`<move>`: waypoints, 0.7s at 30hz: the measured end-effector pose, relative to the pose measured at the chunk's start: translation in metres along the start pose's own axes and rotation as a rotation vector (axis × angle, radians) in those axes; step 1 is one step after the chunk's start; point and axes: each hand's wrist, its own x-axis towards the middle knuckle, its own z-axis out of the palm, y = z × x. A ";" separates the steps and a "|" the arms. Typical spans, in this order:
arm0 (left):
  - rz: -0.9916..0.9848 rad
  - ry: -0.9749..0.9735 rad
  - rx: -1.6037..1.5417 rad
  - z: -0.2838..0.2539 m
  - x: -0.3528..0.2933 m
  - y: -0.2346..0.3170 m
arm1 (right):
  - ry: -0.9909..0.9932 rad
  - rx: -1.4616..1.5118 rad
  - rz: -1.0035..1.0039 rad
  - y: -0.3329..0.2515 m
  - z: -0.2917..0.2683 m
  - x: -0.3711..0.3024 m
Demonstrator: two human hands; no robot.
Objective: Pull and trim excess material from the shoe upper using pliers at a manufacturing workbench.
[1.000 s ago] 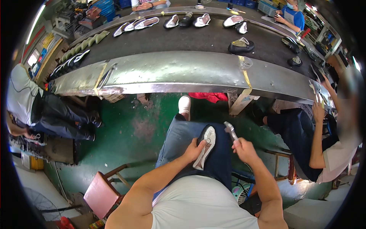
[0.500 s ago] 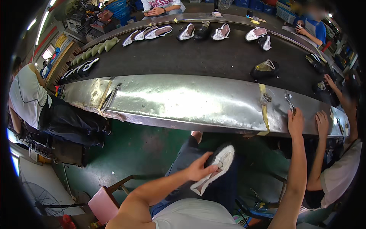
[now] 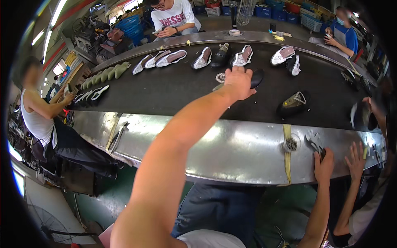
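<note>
My left hand [image 3: 239,84] reaches across to the dark belt [image 3: 165,89], its fingers closed over a black shoe [image 3: 258,77]. Part of that shoe is hidden under the palm; its dark end shows on the right and a beaded white edge on the left. Closer to me, my right hand [image 3: 324,164] rests on the metal ledge [image 3: 235,144] and grips a pair of pincers [image 3: 314,145], jaws pointing away. To the left of the pincers stands a small clear cup [image 3: 290,144] of tiny metal bits. Another black shoe [image 3: 294,104] with an olive form lies beyond the cup.
A row of shoes [image 3: 202,58] lines the belt's far side. Green shoe forms [image 3: 109,73] are at the far left. A co-worker's hand [image 3: 355,159] lies right of mine. Other people [image 3: 171,20] sit across the belt. A tool [image 3: 119,137] lies on the ledge's left.
My left hand has gone from my lap, where it held a shoe with its white underside showing, out over the belt. The right hand stays at the pincers. The view has tilted up.
</note>
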 end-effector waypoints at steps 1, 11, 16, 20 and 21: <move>0.088 0.074 0.176 0.021 0.017 -0.005 | 0.003 -0.002 0.000 -0.003 -0.001 0.000; 0.028 0.266 -0.228 0.031 0.067 -0.047 | -0.016 0.027 0.063 -0.004 0.004 -0.002; -0.312 0.645 -0.332 0.083 0.108 -0.166 | -0.026 -0.042 0.076 -0.002 0.004 -0.002; -0.809 0.618 -0.383 0.118 0.135 -0.238 | -0.043 -0.014 0.100 -0.011 0.007 0.001; -0.841 0.578 -0.425 0.124 0.142 -0.248 | -0.014 0.008 0.083 -0.012 0.008 0.001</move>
